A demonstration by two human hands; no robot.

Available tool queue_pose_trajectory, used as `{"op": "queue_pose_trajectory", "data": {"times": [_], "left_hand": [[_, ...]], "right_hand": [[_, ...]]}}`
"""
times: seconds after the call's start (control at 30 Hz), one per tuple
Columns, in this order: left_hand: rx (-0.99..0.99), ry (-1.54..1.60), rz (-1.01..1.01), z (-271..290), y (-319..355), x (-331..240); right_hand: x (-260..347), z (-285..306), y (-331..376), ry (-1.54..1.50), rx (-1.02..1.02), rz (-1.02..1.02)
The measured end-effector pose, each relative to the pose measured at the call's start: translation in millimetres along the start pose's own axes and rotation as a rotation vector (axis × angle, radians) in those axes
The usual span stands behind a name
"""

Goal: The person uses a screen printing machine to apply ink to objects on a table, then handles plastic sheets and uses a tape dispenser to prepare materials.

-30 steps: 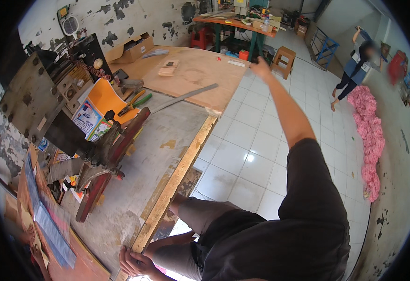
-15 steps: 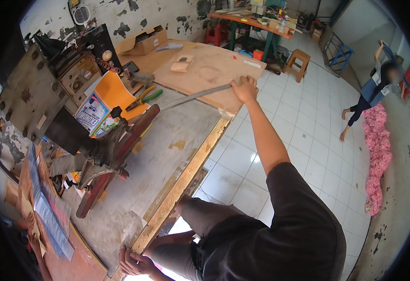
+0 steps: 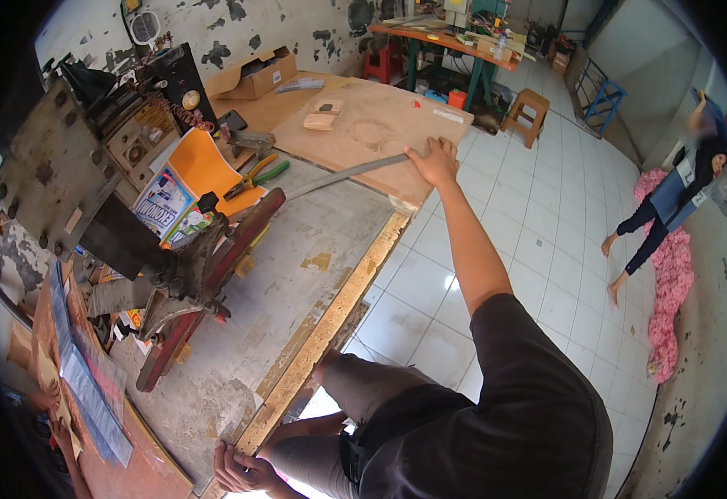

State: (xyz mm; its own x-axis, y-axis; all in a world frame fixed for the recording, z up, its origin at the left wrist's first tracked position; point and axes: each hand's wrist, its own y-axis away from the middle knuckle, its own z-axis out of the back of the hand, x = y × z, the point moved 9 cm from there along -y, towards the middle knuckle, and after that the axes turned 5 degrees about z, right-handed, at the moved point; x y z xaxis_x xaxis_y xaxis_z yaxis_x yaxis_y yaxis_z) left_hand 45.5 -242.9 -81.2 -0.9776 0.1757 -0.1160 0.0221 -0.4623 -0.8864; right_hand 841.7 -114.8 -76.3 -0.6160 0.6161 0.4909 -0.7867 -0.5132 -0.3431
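My right hand (image 3: 435, 161) is closed on the end of a long, thin grey strip (image 3: 348, 172) at the far side of the worktable. The strip slants across the tabletop (image 3: 284, 291) toward a dark red bar (image 3: 243, 241) on a heavy dark metal machine (image 3: 118, 224). Its other end is hidden behind that bar. My left hand (image 3: 243, 471) is at the near end of the table, its fingers curled over the worn wooden table edge (image 3: 330, 324). Green-handled pliers (image 3: 255, 176) lie beside the bar, by an orange and white packet (image 3: 201, 166).
A stacked tan block (image 3: 324, 115) and an open cardboard box (image 3: 255, 75) are on the table's far part. A brown stool (image 3: 527, 115) stands on the tiled floor. One person (image 3: 679, 179) stands at the right by a pink bundle (image 3: 669, 274); another's hands (image 3: 51, 407) are at lower left.
My right hand has shifted slightly left with the strip's end. My left hand stays at the table edge. The person at the right has moved down in the picture and changed posture.
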Motion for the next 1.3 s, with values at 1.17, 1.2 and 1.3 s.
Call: {"op": "queue_pose_trajectory", "data": {"times": [1.17,1.2,1.3], "left_hand": [[0.052,0.037,0.060,-1.6,1.1,0.6],[0.052,0.035,0.062,-1.3,1.5,1.2],[0.055,0.047,0.071,-2.6,1.2,1.1]], "right_hand": [[6.3,2.5,-0.7,0.162,-0.088,0.127],[21.2,8.5,8.0,0.191,-0.164,0.266],[53.1,2.6,14.6,-0.132,0.140,0.607]]}}
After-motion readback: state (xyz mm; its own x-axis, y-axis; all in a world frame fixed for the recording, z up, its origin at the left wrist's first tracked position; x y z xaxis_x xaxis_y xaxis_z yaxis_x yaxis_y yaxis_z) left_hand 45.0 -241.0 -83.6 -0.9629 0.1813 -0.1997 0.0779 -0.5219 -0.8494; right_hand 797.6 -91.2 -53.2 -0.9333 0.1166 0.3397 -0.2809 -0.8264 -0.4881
